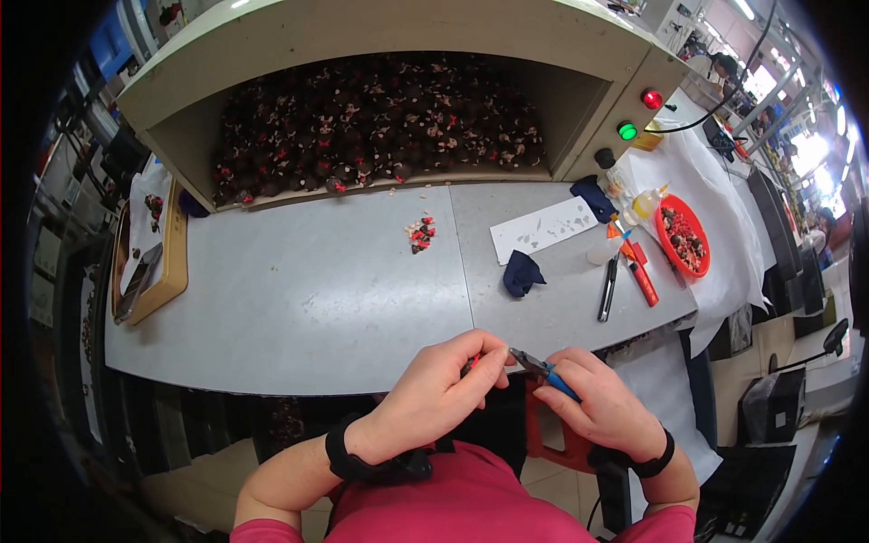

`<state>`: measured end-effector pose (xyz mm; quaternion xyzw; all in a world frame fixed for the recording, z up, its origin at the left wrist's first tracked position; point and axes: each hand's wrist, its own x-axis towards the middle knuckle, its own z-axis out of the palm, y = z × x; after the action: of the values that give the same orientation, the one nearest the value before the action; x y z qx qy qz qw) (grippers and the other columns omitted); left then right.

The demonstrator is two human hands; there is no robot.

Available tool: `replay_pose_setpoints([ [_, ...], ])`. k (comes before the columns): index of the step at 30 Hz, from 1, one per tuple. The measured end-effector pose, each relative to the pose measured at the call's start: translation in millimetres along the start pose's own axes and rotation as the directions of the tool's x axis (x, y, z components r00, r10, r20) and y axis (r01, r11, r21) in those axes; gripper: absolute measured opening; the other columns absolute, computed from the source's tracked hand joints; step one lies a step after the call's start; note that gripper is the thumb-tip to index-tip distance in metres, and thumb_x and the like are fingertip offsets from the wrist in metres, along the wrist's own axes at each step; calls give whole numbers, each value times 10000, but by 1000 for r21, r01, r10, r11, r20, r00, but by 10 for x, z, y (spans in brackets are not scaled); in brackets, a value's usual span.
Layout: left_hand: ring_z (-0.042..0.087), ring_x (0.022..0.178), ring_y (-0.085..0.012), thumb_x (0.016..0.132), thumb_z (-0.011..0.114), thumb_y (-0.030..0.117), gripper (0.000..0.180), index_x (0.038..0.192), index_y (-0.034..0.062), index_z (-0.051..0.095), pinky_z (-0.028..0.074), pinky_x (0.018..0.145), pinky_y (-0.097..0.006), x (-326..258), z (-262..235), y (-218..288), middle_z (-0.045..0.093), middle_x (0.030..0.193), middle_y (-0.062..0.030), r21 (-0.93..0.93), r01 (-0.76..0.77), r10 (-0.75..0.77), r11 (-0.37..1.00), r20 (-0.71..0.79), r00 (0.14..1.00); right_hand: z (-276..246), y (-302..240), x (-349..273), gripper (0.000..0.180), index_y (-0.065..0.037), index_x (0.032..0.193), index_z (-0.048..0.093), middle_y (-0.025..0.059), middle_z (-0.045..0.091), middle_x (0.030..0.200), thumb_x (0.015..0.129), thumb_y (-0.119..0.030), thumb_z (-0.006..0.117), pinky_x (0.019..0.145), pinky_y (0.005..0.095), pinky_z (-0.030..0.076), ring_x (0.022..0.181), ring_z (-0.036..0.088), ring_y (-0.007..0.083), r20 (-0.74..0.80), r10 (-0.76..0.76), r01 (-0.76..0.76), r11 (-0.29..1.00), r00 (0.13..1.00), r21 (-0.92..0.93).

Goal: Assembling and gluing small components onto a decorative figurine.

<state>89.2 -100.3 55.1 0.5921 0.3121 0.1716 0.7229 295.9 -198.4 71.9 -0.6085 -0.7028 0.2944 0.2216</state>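
Note:
At the front edge of the grey table, my left hand (439,385) pinches a small red and dark piece (470,365), mostly hidden by the fingers. My right hand (602,398) is closed round blue-handled pliers (532,364). The tips of the pliers reach my left fingertips; whether they bite on the piece is too small to tell. Farther off on the table lies a little pile of red, dark and pale pieces (421,235). Behind it, a wide box-like hood (362,181) holds a large heap of similar dark, pale and red pieces (380,118).
On the right lie a white board (543,230), dark blue cloths (522,273), a black pen-like tool (607,290), a red-handled tool (644,276), a bottle (645,204) and a red bowl (699,258) of pieces. A yellowish tray (172,262) stands left. Red and green lights (627,130) glow on the hood.

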Motion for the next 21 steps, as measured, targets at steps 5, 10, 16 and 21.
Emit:
replay_pose_setpoints([
  [5,521,646,-45,1005,458,214,255,1048,-5,581,448,594,-199,4,8,39,619,838,-23,-2,-1,1,1000,1,1000,12,12,12,242,20,946,578,175,562,917,892,-210,631,718,398,469,818,561,356,17,7,-9,997,1000,81],
  [10,521,654,-49,1010,442,204,259,1067,-10,578,447,602,-202,-9,-6,29,613,845,-25,15,-25,24,1000,6,1000,30,39,19,210,9,925,572,169,553,895,899,-193,622,707,388,460,784,552,355,52,34,-42,986,998,164],
  [16,521,664,-52,1011,438,199,256,1075,-6,576,444,609,-202,-1,-1,38,602,837,-20,30,-31,30,999,23,999,66,34,-4,217,5,917,571,158,549,870,903,-206,624,669,376,465,742,567,334,14,70,-72,974,997,217],
  [21,520,664,-50,1011,442,208,246,1056,4,572,443,610,-203,3,27,32,590,821,-13,36,-23,23,999,20,1000,114,102,-27,234,6,913,569,151,545,860,898,-217,640,640,373,467,710,565,329,-39,-2,8,989,999,149],
])
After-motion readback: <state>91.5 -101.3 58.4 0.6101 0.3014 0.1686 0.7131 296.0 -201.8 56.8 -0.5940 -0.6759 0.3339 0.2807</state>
